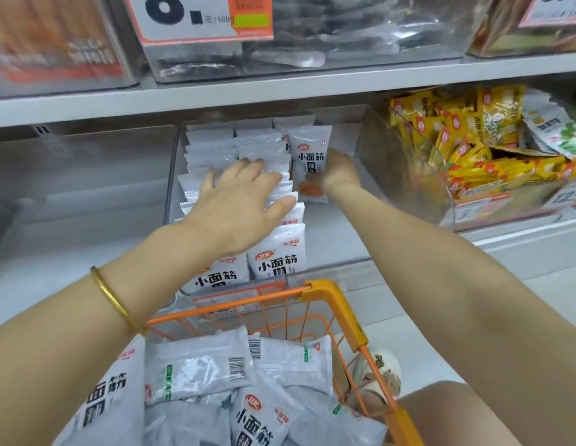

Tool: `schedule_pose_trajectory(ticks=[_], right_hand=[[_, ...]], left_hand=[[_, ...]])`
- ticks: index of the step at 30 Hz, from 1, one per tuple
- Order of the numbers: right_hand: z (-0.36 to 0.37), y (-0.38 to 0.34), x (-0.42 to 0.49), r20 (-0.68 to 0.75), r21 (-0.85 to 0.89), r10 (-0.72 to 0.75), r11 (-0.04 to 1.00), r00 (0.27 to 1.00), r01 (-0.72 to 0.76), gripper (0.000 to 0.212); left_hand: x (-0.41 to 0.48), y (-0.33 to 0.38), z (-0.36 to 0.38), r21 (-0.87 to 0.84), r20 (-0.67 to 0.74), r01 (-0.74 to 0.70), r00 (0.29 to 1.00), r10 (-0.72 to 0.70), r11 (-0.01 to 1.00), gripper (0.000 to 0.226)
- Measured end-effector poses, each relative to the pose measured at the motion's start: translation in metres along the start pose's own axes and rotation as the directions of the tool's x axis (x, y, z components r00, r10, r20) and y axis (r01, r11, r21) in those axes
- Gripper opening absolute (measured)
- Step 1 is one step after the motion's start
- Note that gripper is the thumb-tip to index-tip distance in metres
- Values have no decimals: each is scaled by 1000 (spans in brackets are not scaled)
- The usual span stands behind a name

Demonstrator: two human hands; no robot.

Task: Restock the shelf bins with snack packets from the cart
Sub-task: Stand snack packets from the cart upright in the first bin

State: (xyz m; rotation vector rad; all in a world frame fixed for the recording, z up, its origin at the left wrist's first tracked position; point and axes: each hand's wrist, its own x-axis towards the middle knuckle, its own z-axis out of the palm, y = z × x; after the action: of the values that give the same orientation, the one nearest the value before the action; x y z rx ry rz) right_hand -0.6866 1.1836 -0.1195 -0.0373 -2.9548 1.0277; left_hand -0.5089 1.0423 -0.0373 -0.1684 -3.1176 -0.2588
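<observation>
Dozens of white snack packets [199, 365] lie heaped in the orange cart [331, 300] nearest the camera, some face up and some showing barcodes, so plenty of stock is left to move. Above the cart both bare arms reach forward, the left wrist wearing a gold bangle [112, 300]. Further in sits the clear shelf bin [335, 233], where standing rows [212, 146] of the same packets fill the left and middle while the right side is bare floor. The left hand [238, 201] lies flat on those rows, its fingers [248, 169] straight and spread, pressing and gripping nothing. The right hand [339, 170] grasps one upright packet [309, 156] by its right edge at the back of the bin, just beside the middle row; the fingers themselves are mostly hidden behind it. The step in hand looks like starting a new row on the right. To do it well, the left palm should brace the rows so they do not topple into the gap, and the packet should go down upright, face forward, snug against its neighbour, filling from the back toward the front. To the right, a neighbouring bin holds yellow packets [473, 140]; farthest up, a price card [196, 17] fronts the blurred upper bins.
</observation>
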Motion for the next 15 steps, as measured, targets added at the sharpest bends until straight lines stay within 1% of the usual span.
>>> schedule_pose_trajectory(ticks=[2,5,9,15], right_hand=[[5,-4,7,3,79,-29,996,1000,28,45],[9,-13,11,-7,91,-59,994,998,59,47],[16,-20,13,6,112,-12,994,1000,11,54],[19,-17,13,67,120,44,991,997,-52,61]], left_hand=[[0,-1,0,-7,3,0,1000,1,1000,54],[0,-1,0,-27,20,3,1000,-2,1000,55],[-1,-1,0,-34,27,-1,1000,2,999,55],[-2,-3,-1,-51,22,-1,1000,2,999,56]])
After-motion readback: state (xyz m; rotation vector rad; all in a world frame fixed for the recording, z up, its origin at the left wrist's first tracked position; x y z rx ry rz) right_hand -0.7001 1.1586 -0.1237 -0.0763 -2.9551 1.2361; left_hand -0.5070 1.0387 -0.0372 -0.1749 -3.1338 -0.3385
